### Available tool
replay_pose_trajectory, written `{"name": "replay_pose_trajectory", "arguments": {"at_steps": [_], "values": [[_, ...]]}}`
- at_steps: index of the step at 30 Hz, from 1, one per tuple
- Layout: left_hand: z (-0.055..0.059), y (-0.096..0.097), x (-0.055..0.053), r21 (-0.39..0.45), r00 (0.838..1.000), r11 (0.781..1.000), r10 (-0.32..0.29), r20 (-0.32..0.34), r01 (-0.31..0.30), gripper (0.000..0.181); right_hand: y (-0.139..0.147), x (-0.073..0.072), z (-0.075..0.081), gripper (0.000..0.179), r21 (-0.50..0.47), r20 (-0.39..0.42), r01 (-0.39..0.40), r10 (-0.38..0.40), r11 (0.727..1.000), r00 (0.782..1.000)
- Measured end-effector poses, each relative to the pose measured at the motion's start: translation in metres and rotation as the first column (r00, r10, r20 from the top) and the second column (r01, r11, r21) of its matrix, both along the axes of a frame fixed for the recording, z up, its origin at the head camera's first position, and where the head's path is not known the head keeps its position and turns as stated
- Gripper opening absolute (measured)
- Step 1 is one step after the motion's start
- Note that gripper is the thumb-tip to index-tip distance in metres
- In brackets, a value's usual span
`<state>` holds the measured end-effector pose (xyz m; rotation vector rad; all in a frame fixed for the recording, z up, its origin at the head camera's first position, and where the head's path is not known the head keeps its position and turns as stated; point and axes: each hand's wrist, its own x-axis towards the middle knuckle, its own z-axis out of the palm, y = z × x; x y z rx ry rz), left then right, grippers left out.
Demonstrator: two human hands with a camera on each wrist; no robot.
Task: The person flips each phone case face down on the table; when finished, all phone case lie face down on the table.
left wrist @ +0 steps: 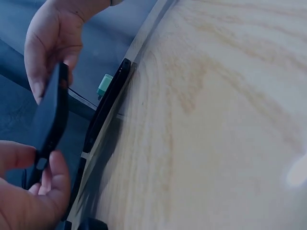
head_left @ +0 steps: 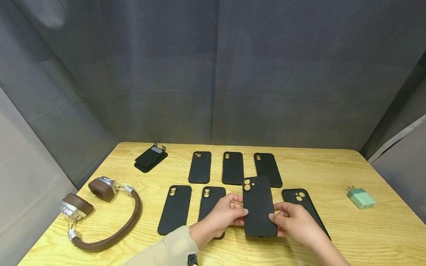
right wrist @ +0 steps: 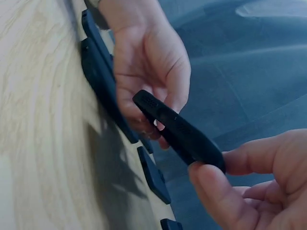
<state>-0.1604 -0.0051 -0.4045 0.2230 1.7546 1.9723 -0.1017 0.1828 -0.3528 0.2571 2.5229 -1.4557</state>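
Observation:
Between both hands a black phone case is held up off the table, its back with the camera cutouts facing the head camera. My left hand pinches its left edge, thumb on the back. On the opposite edge, the right hand grips it the same way. Both wrist views catch the case edge-on, raised over the wood. Under the left hand lies another black case, partly covered by it. A case showing its inner side rests beside and behind the right hand.
Three black cases, one of them a middle case, lie in a back row; another is front left. Brown headphones occupy the left side, a black folding stand the back left. A green plug charger sits right. Grey curtain hangs behind.

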Motion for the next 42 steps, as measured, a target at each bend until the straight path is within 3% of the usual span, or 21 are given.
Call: {"name": "replay_pose_trajectory", "arguments": {"at_steps": [6,11,19,27,33,36,42], "values": [[0.006,0.000,0.003,-0.132,0.998,0.991,0.013,-0.058,-0.021,0.027,-0.003,-0.003,-0.010,0.046,0.094,0.014,0.004,-0.005,0.996,1.000],[0.009,0.000,0.006,-0.281,0.992,0.959,-0.012,-0.128,-0.024,0.027,-0.006,-0.003,-0.015,0.049,0.143,0.022,-0.011,0.008,0.990,1.000],[0.013,0.001,0.004,-0.493,0.976,0.870,-0.094,-0.196,-0.016,0.034,-0.008,-0.006,-0.021,0.062,0.150,0.033,-0.022,0.017,0.988,0.999],[0.014,0.003,0.001,-0.630,0.954,0.777,-0.191,-0.231,0.003,0.042,-0.006,-0.010,-0.031,0.059,0.162,0.047,-0.041,0.034,0.986,0.998],[0.014,0.004,-0.002,-0.702,0.934,0.712,-0.246,-0.259,-0.006,0.046,-0.006,-0.014,-0.033,0.061,0.229,0.048,-0.047,0.037,0.972,0.998],[0.015,0.005,-0.001,-0.714,0.928,0.700,-0.269,-0.259,0.003,0.049,-0.006,-0.016,-0.034,0.063,0.277,0.054,-0.057,0.043,0.959,0.998],[0.015,0.005,0.002,-0.711,0.925,0.703,-0.279,-0.258,0.014,0.054,-0.006,-0.017,-0.036,0.062,0.363,0.041,-0.069,0.058,0.929,0.997]]}}
